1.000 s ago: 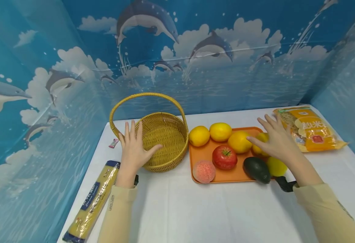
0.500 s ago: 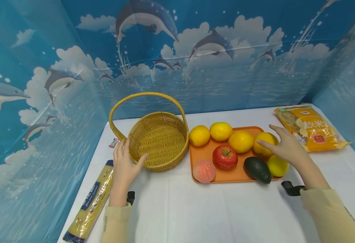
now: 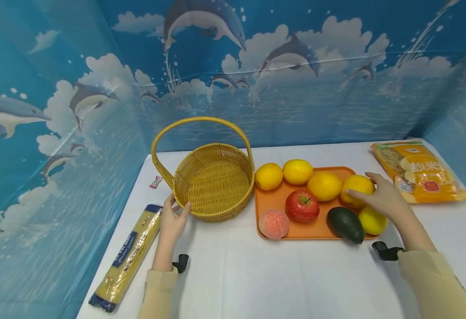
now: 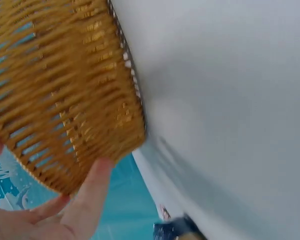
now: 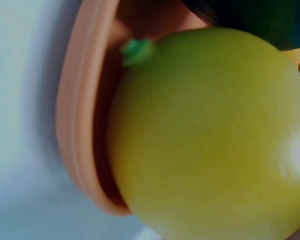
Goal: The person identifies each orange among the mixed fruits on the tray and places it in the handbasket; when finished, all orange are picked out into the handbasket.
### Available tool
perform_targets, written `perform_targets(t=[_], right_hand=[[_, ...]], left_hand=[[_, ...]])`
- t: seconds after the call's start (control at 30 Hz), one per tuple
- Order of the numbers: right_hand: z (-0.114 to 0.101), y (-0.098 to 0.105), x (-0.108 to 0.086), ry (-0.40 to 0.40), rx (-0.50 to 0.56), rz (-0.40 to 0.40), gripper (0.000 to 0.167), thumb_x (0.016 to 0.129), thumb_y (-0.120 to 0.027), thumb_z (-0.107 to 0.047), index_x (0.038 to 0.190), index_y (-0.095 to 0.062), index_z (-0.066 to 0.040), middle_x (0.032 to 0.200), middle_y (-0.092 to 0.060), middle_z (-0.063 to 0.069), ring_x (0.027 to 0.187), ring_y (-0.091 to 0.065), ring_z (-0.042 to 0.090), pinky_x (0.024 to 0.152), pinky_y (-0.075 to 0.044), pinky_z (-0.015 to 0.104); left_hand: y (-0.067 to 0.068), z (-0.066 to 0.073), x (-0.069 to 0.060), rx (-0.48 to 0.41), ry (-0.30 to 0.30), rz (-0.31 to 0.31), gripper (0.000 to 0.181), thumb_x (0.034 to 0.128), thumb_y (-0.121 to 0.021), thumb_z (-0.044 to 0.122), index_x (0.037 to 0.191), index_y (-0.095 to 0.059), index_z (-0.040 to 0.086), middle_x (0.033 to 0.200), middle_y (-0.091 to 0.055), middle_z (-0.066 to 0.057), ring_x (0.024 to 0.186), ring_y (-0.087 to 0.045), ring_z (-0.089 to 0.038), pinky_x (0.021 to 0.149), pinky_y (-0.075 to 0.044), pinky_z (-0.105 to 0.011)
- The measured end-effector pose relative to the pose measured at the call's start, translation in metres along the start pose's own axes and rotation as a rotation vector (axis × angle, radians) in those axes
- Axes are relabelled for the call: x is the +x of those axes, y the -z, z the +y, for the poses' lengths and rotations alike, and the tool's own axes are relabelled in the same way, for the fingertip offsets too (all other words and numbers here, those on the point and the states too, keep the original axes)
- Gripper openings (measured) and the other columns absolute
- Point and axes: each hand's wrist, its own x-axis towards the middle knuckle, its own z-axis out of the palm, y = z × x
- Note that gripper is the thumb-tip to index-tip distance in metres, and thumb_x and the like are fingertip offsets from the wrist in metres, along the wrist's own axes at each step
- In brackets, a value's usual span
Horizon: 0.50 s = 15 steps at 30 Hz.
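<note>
My left hand [image 3: 171, 227] grips the near left rim of the yellow wicker basket [image 3: 227, 213], thumb at the rim; in the left wrist view its fingers [image 4: 94, 192] touch the woven wall [image 4: 85, 95]. The basket's handle stands upright. With thumb and fingers spread round its sides, my right hand [image 3: 388, 201] holds the round yellow fruit [image 3: 357, 188] at the right of the orange tray [image 3: 265, 201]. Under that hand lies a yellow-green fruit [image 3: 372, 221], large in the right wrist view [image 5: 210, 135]. Beside it is a dark green avocado [image 3: 344, 223].
On the tray are a red apple [image 3: 302, 206], a pink peach [image 3: 273, 224] and several lemons [image 3: 324, 186]. An orange food bag [image 3: 426, 173] lies at the back right, a long yellow packet [image 3: 129, 257] at the left. Near the basket is a small wrapped candy [image 3: 156, 182].
From above the basket's left side, my left hand has come down and nearer to me, onto the rim. My right hand has lowered onto the round yellow fruit. The head view has shifted slightly.
</note>
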Motion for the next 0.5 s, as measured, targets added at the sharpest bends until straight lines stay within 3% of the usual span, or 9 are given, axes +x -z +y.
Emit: perform_targets(t=[0.2, 0.5], right_hand=[[0.0039, -0.0022, 0.0002, -0.05, 0.026, 0.001, 0.117, 0.084, -0.053, -0.075, 0.152, -0.009, 0.01, 0.142, -0.022, 0.046, 0.117, -0.031, 0.058, 0.099, -0.035, 0.077], [-0.0016, 0.0014, -0.0044, -0.03, 0.1, 0.144, 0.112, 0.086, -0.06, -0.068, 0.154, -0.01, 0.006, 0.145, -0.024, 0.043, 0.121, -0.031, 0.058, 0.096, -0.036, 0.078]], left_hand=[[-0.0079, -0.0014, 0.0015, -0.103, 0.048, 0.017, 0.075, 0.0991, -0.058, 0.021, 0.156, -0.013, 0.001, 0.153, -0.033, -0.027, 0.135, -0.043, -0.043, 0.106, -0.05, -0.053], [-0.011, 0.001, 0.0015, -0.186, 0.08, 0.047, 0.073, 0.0963, -0.058, 0.013, 0.154, -0.016, -0.003, 0.151, -0.033, -0.027, 0.136, -0.041, -0.043, 0.108, -0.049, -0.052]])
